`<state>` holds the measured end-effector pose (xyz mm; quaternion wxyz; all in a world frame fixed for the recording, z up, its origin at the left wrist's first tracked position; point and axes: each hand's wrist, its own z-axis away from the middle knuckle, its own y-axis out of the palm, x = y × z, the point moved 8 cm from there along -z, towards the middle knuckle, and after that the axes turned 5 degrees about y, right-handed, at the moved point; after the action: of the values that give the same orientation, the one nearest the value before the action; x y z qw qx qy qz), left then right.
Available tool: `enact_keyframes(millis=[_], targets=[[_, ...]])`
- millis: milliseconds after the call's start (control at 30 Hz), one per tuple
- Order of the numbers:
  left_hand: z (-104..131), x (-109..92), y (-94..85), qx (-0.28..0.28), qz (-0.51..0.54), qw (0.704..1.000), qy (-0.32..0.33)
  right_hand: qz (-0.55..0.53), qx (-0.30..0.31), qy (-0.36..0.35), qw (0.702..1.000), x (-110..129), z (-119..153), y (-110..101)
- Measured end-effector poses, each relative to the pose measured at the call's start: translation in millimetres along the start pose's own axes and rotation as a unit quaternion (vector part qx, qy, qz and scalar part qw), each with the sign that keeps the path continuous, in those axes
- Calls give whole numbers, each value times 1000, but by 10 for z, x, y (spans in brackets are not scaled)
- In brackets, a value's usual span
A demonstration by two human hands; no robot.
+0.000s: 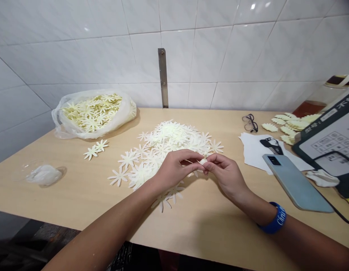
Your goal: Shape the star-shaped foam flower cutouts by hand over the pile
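Observation:
Both my hands meet in front of a heap of pale cream flower-shaped cutouts (177,135). Between their fingertips is a small white bud-like piece (203,161), partly covered by the fingers. My left hand (178,163) is closed in a pinch at its left side, where a thin pale strand or stick shows. My right hand (226,175) pinches the piece from the right, thumb against fingers. Loose cutouts lie beneath and left of my left hand. What exactly the piece is made of is too small to tell.
A plastic bag (129,109) of yellowish cutouts lies back left, near a clear plastic container with white material (44,175). At right are a light blue phone (300,184), white paper (252,154), glasses (250,123), oval cutouts (298,123), a jar (312,103) and a dark box (332,139).

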<state>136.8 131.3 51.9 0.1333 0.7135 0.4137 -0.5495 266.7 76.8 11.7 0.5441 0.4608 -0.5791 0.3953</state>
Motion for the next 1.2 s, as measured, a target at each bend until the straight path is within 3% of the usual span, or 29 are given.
enact_keyframes(millis=[267,633,733,967,1067,1200], targets=[[25,-97,78,28,-9,999,25,-31,-8,40,999,-18,2,-14],[13,-27,68,7,-10,1000,2,-9,8,29,1000,10,-5,4],[4,29,0,-30,3,999,-33,-6,33,18,999,3,1,44],[-8,264,-337,-199,134,964,-118,13,27,8,1000,11,-23,39],[-22,324,-381,-211,183,951,-134,47,25,24,998,-6,-47,34],[-20,380,-360,-206,223,940,-155,211,-26,-1,977,52,-46,-40]])
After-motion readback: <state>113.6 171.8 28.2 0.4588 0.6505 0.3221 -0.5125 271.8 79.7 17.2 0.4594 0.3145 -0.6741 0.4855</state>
